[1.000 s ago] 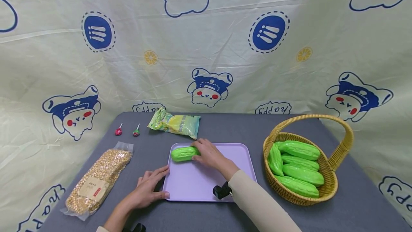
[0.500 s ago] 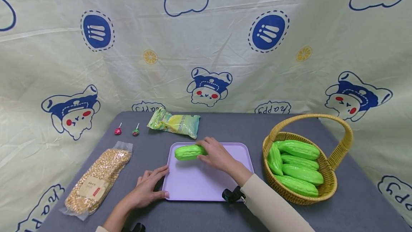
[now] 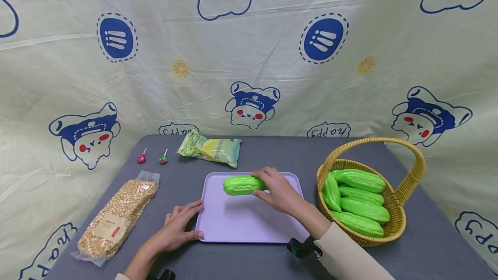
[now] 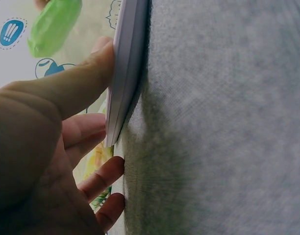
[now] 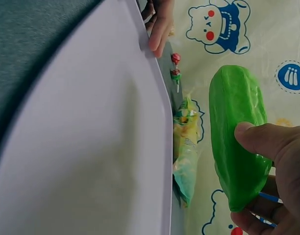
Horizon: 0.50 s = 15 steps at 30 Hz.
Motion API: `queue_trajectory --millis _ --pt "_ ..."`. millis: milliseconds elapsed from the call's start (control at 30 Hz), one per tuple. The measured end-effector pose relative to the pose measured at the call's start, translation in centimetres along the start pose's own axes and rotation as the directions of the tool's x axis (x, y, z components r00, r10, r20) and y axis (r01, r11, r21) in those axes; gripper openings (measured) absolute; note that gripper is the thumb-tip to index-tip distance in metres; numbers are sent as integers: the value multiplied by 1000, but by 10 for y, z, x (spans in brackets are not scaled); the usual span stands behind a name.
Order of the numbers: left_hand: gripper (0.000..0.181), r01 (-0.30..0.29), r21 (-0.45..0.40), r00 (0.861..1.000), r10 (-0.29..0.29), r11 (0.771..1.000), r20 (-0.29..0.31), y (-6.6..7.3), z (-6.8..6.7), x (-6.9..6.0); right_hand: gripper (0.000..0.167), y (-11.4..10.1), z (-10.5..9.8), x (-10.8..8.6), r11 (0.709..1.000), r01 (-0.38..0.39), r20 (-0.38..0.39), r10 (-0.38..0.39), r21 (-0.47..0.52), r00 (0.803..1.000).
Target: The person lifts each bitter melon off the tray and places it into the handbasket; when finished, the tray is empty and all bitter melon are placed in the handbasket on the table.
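Note:
My right hand (image 3: 281, 191) grips the right end of a bright green, ridged bitter melon (image 3: 241, 185), thumb on one side and fingers on the other. In the right wrist view the bitter melon (image 5: 238, 132) hangs apart from the lilac tray (image 3: 241, 228), and its shadow falls on the tray. My left hand (image 3: 177, 227) rests at the tray's left edge. The left wrist view shows its thumb and a finger touching the rim, the other fingers loosely spread on the cloth.
Right of the tray stands a handled wicker basket (image 3: 398, 224) with several more bitter melons (image 3: 362, 208). A bag of corn kernels (image 3: 120, 217) lies at left. Two lollipops (image 3: 142, 158) and a green-yellow snack packet (image 3: 212, 148) lie behind. A printed curtain (image 3: 272, 33) hangs at the back.
My right hand has lifted the bitter melon off the tray's left part and carried it to the right. My left hand stays at the tray's edge.

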State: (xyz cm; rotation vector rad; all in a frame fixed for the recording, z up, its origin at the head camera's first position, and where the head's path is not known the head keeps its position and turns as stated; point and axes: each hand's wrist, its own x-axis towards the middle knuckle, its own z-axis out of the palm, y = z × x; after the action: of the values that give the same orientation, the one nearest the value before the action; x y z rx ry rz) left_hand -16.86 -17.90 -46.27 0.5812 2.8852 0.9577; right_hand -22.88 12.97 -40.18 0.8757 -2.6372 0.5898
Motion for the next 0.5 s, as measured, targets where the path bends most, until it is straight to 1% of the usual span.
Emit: queue_trajectory --millis 333,500 --pt "72 -2 -9 1000 2 1000 10 0 -1 0 46 7 -19 -32 999 -5 -81 1 -45 997" --pt "72 8 -7 1000 -8 1000 13 1 -1 1 47 12 -30 -45 996 26 -124 -37 -85 992"
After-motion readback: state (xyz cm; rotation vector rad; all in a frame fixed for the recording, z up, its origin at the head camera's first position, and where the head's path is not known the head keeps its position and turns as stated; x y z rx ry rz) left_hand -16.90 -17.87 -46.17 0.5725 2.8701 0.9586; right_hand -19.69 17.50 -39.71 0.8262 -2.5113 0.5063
